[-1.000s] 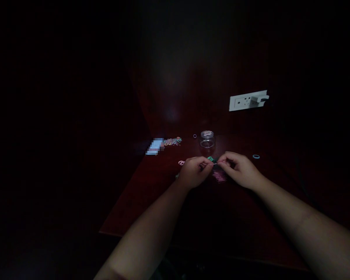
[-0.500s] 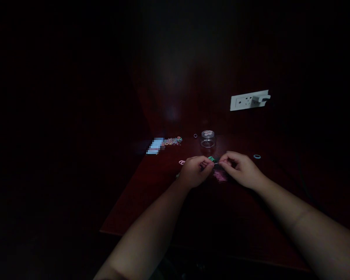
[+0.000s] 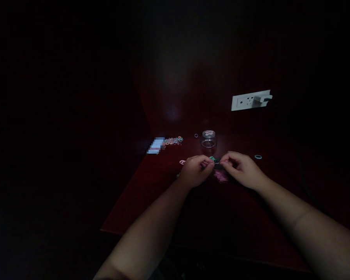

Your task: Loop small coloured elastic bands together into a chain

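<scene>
Pink pile (image 3: 221, 176) nearest, then left hand (image 3: 196, 171) and right hand (image 3: 241, 170) pinching one pale strand (image 3: 217, 163) between them, grip much as a second ago, so handling looks unfinished; green bands (image 3: 212, 158) just beyond, jar (image 3: 209, 140) farther.

Jar (image 3: 209, 140) blocks R grip (image 3: 241, 169) fwd-L, gap twd blue band (image 3: 258, 157)
</scene>
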The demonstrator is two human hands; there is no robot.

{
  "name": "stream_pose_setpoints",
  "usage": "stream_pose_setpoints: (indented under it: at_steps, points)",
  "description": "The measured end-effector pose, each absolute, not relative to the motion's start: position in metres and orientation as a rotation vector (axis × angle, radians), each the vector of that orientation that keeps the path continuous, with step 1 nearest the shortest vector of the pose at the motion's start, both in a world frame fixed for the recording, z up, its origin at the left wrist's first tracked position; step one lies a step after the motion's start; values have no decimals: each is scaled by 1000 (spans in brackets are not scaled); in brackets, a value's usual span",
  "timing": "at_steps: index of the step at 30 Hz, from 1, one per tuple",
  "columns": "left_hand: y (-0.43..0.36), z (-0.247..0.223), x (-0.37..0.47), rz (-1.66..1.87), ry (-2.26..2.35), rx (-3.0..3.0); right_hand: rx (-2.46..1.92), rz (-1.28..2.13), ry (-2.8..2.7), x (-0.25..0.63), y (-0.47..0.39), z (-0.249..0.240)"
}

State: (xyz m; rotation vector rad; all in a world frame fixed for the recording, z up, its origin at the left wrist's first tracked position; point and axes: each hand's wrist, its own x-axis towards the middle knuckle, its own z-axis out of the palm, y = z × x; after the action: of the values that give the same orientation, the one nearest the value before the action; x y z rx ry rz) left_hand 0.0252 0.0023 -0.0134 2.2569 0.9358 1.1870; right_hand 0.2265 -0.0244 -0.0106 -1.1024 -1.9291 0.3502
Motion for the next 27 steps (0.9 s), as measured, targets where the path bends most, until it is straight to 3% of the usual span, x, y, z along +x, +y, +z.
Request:
stream_pose_setpoints:
  at_steps: [27]
  points:
    - [6, -17, 25, 1181, 927, 2251, -1126, 404, -1940, 227, -24, -12]
